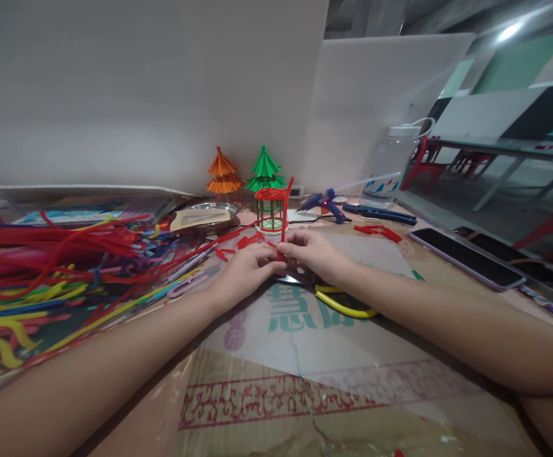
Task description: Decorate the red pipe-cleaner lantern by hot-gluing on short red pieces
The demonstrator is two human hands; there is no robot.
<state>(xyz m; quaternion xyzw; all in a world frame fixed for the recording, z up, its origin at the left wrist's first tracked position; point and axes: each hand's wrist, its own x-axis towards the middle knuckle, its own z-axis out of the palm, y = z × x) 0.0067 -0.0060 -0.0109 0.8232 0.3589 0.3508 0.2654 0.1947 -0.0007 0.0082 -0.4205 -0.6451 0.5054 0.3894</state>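
My left hand (247, 265) and my right hand (311, 251) meet at the middle of the table, both pinched on the lower end of a red pipe cleaner (286, 212) that stands up between them. Just behind it is a small pavilion model (271, 208) with a red roof and a green base. Short red pipe-cleaner pieces (248, 242) lie beside my left hand. Yellow-handled pliers (345, 306) lie under my right wrist.
A heap of coloured pipe cleaners (58, 266) fills the left side. Orange (222, 171) and green (264, 169) pavilion models stand at the back. A blue glue gun (324, 204), a plastic jar (393, 166), a phone (467, 257) and more red pieces (378, 231) lie on the right. Cardboard (305, 381) covers the table.
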